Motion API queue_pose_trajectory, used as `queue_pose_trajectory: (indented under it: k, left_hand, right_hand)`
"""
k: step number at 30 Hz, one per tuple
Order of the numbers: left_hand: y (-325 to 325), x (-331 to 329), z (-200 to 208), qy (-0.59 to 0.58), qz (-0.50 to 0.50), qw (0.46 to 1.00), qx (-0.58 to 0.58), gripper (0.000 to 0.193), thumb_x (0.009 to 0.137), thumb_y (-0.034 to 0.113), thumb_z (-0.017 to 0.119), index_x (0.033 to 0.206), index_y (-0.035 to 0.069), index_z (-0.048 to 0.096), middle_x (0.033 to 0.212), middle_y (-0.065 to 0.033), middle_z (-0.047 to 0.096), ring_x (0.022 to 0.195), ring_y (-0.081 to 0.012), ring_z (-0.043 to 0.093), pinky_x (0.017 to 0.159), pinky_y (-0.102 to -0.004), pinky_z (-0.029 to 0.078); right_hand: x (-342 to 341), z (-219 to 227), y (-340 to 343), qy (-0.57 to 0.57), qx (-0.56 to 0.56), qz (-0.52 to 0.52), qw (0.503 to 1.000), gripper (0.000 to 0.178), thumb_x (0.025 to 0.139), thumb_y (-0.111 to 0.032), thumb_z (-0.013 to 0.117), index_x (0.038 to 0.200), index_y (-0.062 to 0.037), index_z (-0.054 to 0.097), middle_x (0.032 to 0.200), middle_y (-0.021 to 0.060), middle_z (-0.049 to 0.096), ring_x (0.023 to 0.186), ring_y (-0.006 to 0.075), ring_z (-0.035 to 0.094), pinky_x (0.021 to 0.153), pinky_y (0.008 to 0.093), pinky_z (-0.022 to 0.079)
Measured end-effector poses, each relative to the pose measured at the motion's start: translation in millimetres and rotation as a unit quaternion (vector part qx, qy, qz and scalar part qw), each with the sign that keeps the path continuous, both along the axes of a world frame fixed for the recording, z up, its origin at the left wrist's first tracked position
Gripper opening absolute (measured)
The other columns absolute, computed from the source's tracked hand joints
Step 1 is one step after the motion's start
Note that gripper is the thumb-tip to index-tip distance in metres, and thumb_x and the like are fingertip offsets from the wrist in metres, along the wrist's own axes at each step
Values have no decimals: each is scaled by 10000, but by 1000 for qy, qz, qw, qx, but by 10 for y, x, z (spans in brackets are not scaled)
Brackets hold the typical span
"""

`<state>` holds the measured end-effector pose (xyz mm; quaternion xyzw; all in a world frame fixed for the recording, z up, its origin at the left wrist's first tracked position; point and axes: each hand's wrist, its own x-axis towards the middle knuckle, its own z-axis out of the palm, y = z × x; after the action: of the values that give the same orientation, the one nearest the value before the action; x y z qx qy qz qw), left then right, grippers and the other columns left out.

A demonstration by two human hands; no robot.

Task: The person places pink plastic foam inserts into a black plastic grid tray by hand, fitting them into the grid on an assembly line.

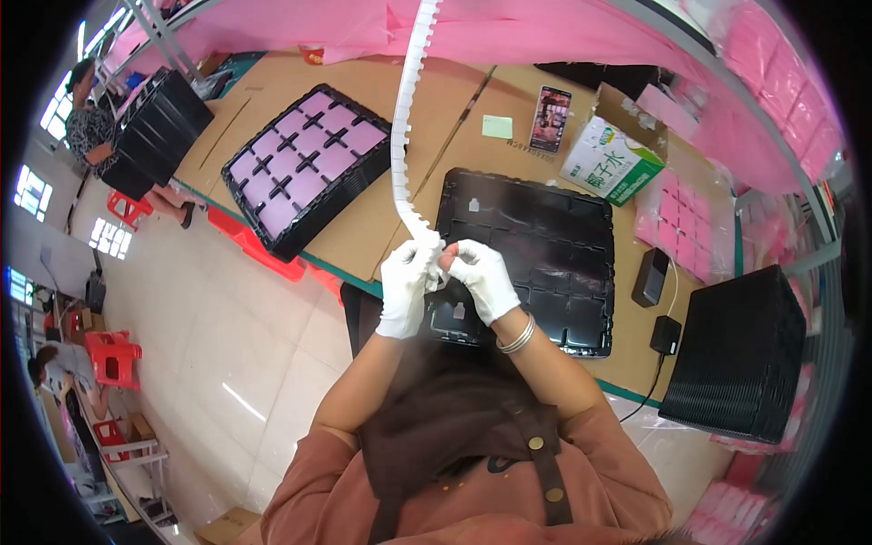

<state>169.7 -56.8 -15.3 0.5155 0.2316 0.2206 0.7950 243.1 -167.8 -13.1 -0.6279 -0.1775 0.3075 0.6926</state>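
Observation:
A long white strip with notched edges comes down from above to my hands. My left hand, in a white glove, is closed around its lower end. Beside it, my right hand wears a white glove with bare fingertips. Its thumb and finger pinch together at the strip's end; what lies between them is too small to make out. Under and beyond my hands lies a black tray with shallow compartments. One small pale piece sits in its far left compartment, another in the near left one.
A stack of black trays topped with pink sheets stands at left. Behind the tray are a phone, a green note and a carton. At right stand a black device and a tall black tray stack. People work farther left.

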Motion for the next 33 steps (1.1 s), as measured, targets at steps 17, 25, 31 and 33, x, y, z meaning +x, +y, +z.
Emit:
queue_pose_trajectory:
  k: [17,25,31,33]
  left_hand:
    - [75,227,40,52,55,997,-17,213,925,218,622,872,13,645,579,37,487,428,-17,347,404,-185,238]
    - [25,279,-78,26,43,998,-37,209,932,212,607,894,8,632,667,-4,557,444,-22,369,399,-186,244]
    - [-122,355,75,20,21,999,-36,218,930,238,617,929,20,622,670,10,533,461,-26,385,397,-182,257]
    - [-154,341,46,12,9,999,-28,214,936,230,605,940,16,621,676,5,537,473,-36,400,406,-185,279]
  right_hand:
    - [1662,-334,-1227,-454,-382,-277,756,78,732,-139,638,671,-149,685,805,91,623,856,290,599,749,430,479]
    - [2105,-422,-1462,-254,-454,-185,834,150,704,-14,720,817,-23,622,950,177,601,942,308,625,814,450,497]
    - [1830,-382,-1214,-365,-357,-269,817,303,716,-209,757,933,-41,628,960,168,623,943,336,612,807,416,496]
    - [1206,-13,-767,-337,-244,-140,898,238,767,-189,710,936,-36,645,915,124,663,867,257,654,782,357,512]
